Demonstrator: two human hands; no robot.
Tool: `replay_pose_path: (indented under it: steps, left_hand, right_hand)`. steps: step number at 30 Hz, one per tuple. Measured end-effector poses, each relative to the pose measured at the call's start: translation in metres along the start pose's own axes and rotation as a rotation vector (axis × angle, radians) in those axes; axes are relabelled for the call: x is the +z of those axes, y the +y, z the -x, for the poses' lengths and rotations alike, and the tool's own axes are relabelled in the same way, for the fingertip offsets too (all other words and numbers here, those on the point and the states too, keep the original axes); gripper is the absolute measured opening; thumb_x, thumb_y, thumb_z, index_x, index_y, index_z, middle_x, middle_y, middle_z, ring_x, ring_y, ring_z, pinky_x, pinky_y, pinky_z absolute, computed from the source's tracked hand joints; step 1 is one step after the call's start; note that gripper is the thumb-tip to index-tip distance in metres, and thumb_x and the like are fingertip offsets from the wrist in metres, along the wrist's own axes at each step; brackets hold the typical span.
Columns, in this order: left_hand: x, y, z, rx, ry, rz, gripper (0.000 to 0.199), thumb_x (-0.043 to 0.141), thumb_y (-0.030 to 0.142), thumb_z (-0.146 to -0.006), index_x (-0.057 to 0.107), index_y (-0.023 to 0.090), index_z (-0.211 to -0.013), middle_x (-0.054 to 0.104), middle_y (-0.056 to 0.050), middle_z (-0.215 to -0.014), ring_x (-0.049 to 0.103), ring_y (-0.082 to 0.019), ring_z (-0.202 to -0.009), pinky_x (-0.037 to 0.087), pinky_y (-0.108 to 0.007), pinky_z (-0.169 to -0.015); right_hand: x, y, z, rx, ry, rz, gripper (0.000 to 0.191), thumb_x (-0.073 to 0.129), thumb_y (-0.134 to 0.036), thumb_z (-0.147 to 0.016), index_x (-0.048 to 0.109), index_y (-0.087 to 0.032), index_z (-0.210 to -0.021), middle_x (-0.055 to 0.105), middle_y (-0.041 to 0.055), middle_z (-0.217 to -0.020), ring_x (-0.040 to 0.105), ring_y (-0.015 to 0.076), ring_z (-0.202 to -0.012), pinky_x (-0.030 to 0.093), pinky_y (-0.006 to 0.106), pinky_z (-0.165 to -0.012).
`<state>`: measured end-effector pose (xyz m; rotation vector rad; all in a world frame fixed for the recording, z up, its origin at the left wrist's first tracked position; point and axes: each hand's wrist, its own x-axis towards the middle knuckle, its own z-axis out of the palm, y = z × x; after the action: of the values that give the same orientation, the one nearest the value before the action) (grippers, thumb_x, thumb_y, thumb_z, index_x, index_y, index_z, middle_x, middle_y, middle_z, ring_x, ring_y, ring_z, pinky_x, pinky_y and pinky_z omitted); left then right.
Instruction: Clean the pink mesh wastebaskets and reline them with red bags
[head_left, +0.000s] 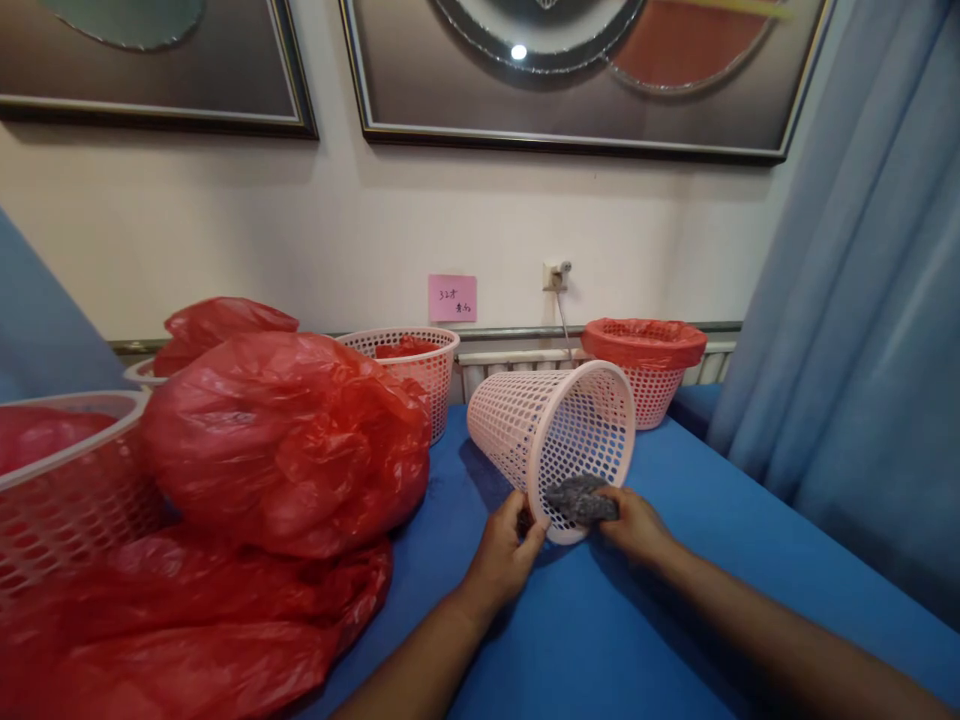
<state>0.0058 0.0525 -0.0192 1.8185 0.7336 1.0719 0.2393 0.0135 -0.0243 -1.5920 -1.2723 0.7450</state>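
A pale pink plastic basket (506, 415) with a lattice of holes lies on its side on the blue surface, its mouth turned toward me and to the right. My left hand (504, 550) grips the lower left of its rim, thumb in front and fingers curled round the edge. Closed on a dark grey cloth (579, 498), my right hand (636, 525) holds it at the lower part of the basket's mouth. Part of the cloth reaches inside the rim.
Crumpled red plastic bags (300, 440) fill the left side. Another basket (75, 480) stands at far left, one (439, 375) behind the bags, and a red-lined basket (652, 375) at the back right. A blue curtain (862, 300) hangs on the right.
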Motion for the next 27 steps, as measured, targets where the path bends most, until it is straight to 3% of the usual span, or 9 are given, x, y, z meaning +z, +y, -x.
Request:
replay_pose_path:
  steps: [3,6,9,13,18,20,22,24,27]
  left_hand:
    - [-0.001,0.0,0.0,-0.001,-0.001,-0.004,0.029,0.07,0.047,-0.094,0.062,0.02,-0.092,0.063,0.0,-0.081,0.056,-0.017,-0.076,0.048,-0.028,-0.07]
    - [-0.001,0.001,0.0,0.004,-0.013,-0.014,0.027,0.068,0.046,-0.095,0.062,0.019,-0.094,0.062,-0.001,-0.082,0.056,-0.017,-0.076,0.047,-0.028,-0.07]
    - [-0.001,0.001,0.0,0.012,-0.025,-0.029,0.026,0.066,0.045,-0.096,0.062,0.019,-0.096,0.063,-0.001,-0.084,0.056,-0.017,-0.077,0.047,-0.028,-0.07]
    - [-0.002,0.003,0.001,0.018,-0.022,-0.051,0.024,0.064,0.042,-0.097,0.06,0.02,-0.092,0.06,-0.001,-0.082,0.055,-0.017,-0.075,0.045,-0.028,-0.069]
    - [-0.003,0.003,0.0,0.025,-0.018,-0.068,0.022,0.064,0.04,-0.097,0.06,0.019,-0.09,0.061,-0.001,-0.083,0.057,-0.017,-0.076,0.047,-0.028,-0.07]
    - [-0.002,0.002,0.0,0.026,-0.017,-0.074,0.021,0.064,0.04,-0.097,0.061,0.019,-0.092,0.063,-0.002,-0.084,0.057,-0.018,-0.077,0.048,-0.029,-0.071]
    - [-0.002,0.001,0.0,0.025,-0.02,-0.077,0.021,0.064,0.039,-0.097,0.063,0.018,-0.096,0.064,-0.003,-0.086,0.058,-0.018,-0.078,0.048,-0.029,-0.071]
    - [-0.002,0.0,0.0,0.024,-0.031,-0.075,0.022,0.064,0.04,-0.098,0.065,0.018,-0.099,0.065,-0.004,-0.087,0.059,-0.019,-0.078,0.049,-0.03,-0.071]
    - [-0.003,0.002,0.001,0.022,-0.053,-0.069,0.025,0.063,0.042,-0.099,0.068,0.018,-0.104,0.067,-0.004,-0.089,0.06,-0.019,-0.077,0.051,-0.03,-0.071]
  right_hand:
    - [0.019,-0.026,0.02,0.06,-0.177,-0.138,0.026,0.066,-0.023,-0.067,0.069,-0.02,-0.093,0.068,-0.0032,-0.065,0.062,0.0157,-0.052,0.055,0.029,-0.052]
    - [0.018,-0.071,0.021,0.129,-0.254,-0.576,0.028,0.071,-0.026,-0.073,0.067,-0.018,-0.099,0.072,0.0001,-0.069,0.063,0.0142,-0.05,0.054,0.024,-0.047]
    - [-0.002,-0.111,-0.004,0.142,-0.135,-0.915,0.021,0.073,-0.025,-0.077,0.065,-0.016,-0.095,0.073,0.004,-0.07,0.065,0.0148,-0.05,0.054,0.022,-0.043]
    - [-0.038,-0.128,-0.057,0.071,0.112,-1.002,0.01,0.062,-0.02,-0.082,0.062,-0.02,-0.093,0.073,0.0009,-0.076,0.069,0.0137,-0.061,0.057,0.019,-0.047]
    - [-0.064,-0.1,-0.079,-0.01,0.512,-0.939,0.015,0.059,-0.018,-0.072,0.056,-0.024,-0.085,0.064,-0.0043,-0.068,0.063,0.0134,-0.057,0.057,0.023,-0.05]
    - [-0.069,-0.086,-0.076,-0.068,0.672,-0.857,0.02,0.061,-0.023,-0.07,0.056,-0.024,-0.09,0.062,-0.0054,-0.07,0.061,0.0138,-0.058,0.056,0.025,-0.053]
    - [-0.073,-0.08,-0.076,-0.15,0.806,-0.745,0.033,0.066,-0.027,-0.069,0.06,-0.023,-0.101,0.066,-0.0047,-0.079,0.063,0.0155,-0.068,0.059,0.03,-0.066]
    - [-0.077,-0.082,-0.081,-0.25,0.855,-0.6,0.044,0.07,-0.029,-0.066,0.065,-0.021,-0.109,0.07,-0.0014,-0.092,0.066,0.0191,-0.085,0.059,0.036,-0.086]
    - [-0.073,-0.097,-0.09,-0.4,0.741,-0.363,0.047,0.07,-0.027,-0.065,0.072,-0.018,-0.111,0.074,0.0051,-0.105,0.067,0.0259,-0.103,0.051,0.047,-0.106]
